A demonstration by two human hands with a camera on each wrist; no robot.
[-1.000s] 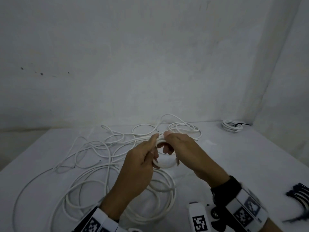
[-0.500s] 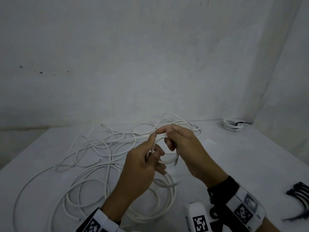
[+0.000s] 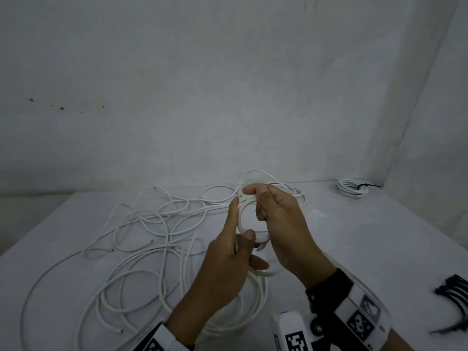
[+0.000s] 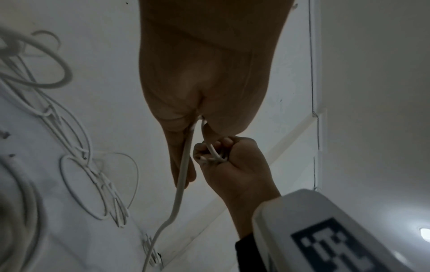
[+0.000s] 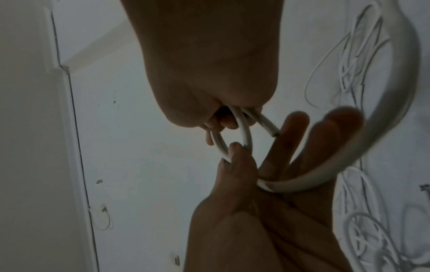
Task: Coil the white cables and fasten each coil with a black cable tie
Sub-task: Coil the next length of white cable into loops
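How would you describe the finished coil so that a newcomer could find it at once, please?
Look to the table's far right corner, where the two walls meet. A small tidy coil lies there alone. Unlike the loose cables sprawled mid-table, it is wound tight and cinched with a black tie.

Dim, flat, bluish-grey light throughout — no glare and only soft, faint shadows on the table (image 3: pixel 354 236). The head view bends straight lines toward its edges. Both wrist views are darker and grainy, the near palms almost silhouettes; a white cable (image 5: pixel 384 128) close to the right wrist lens smears with blur.
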